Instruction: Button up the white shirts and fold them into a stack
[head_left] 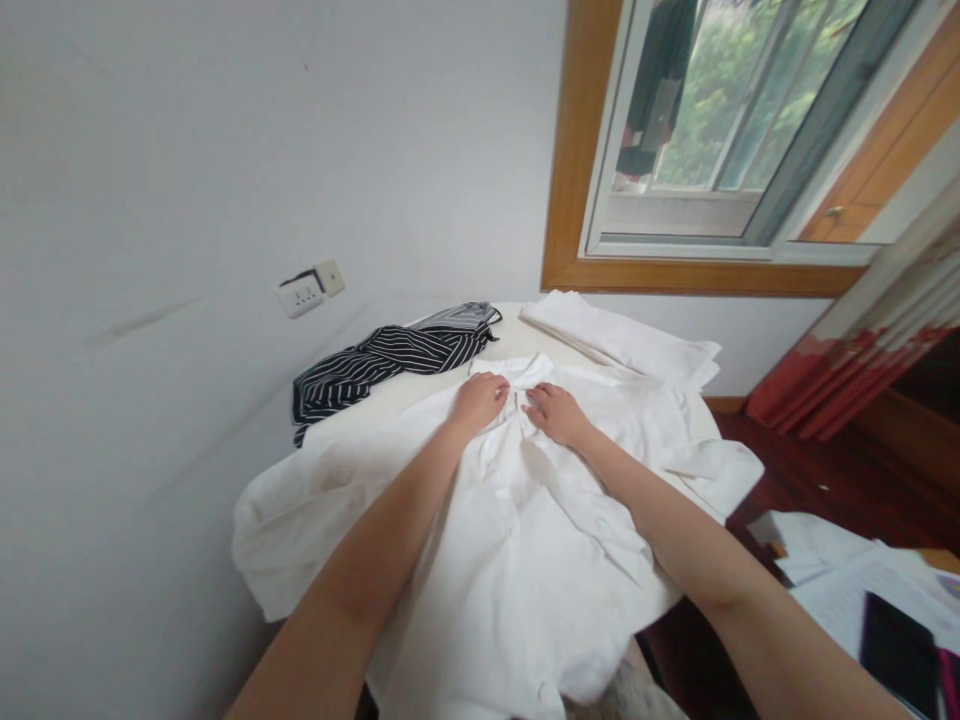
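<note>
A white shirt [517, 540] lies spread over a small table, collar at the far end. My left hand [480, 397] rests on the cloth just below the collar, fingers curled and pinching the fabric. My right hand [551, 410] sits close beside it, fingers bent onto the shirt front near the collar. The two hands are a few centimetres apart. Both forearms stretch across the shirt from the near edge.
A black-and-white striped garment [390, 365] lies at the table's far left. A folded white cloth [622, 340] lies at the far right under the window [720, 130]. A wall socket [307, 290] is on the left wall. Papers and a dark object [892, 640] sit at the lower right.
</note>
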